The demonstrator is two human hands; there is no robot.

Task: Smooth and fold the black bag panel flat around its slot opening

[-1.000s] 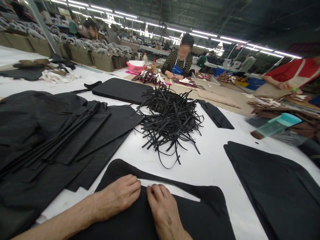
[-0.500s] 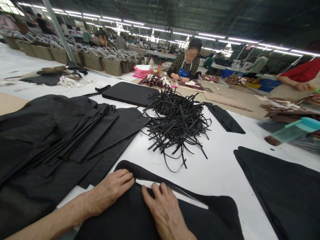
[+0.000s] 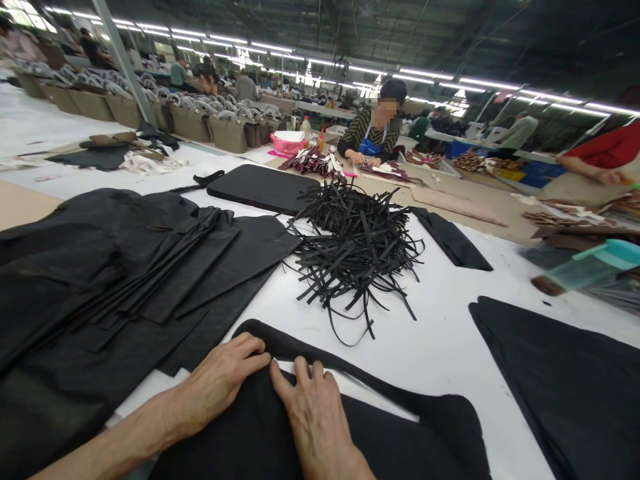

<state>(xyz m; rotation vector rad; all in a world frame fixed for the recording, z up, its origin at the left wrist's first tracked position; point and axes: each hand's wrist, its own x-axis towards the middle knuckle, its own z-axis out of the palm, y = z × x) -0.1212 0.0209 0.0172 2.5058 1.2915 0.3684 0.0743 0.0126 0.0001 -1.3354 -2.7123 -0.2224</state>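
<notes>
A black sheet of leather-like material (image 3: 230, 430) lies in front of me, its far edge (image 3: 340, 357) curved. A long narrow gap inside that edge shows white beneath. At the gap's left end, my left hand (image 3: 227, 373) has its fingers pressed together on the black sheet; the fingertips are partly hidden. Close beside it, my right hand (image 3: 317, 413) rests on the sheet along the gap's near side, its fingers spread and the fingertips at the gap. Beyond both hands sits a tangled heap of thin black strips (image 3: 357, 240).
Large black sheets (image 3: 90, 280) overlap on the left. A stack of black panels (image 3: 565, 373) lies on the right. Farther back are a black pad (image 3: 260, 187), a folded black piece (image 3: 453, 240) and a teal-lidded clear container (image 3: 585, 267). A co-worker (image 3: 375, 130) sits across the table.
My right hand has shifted slightly left along the gap, nearer my left hand. My left hand has barely moved, and the black sheet lies nearly the same.
</notes>
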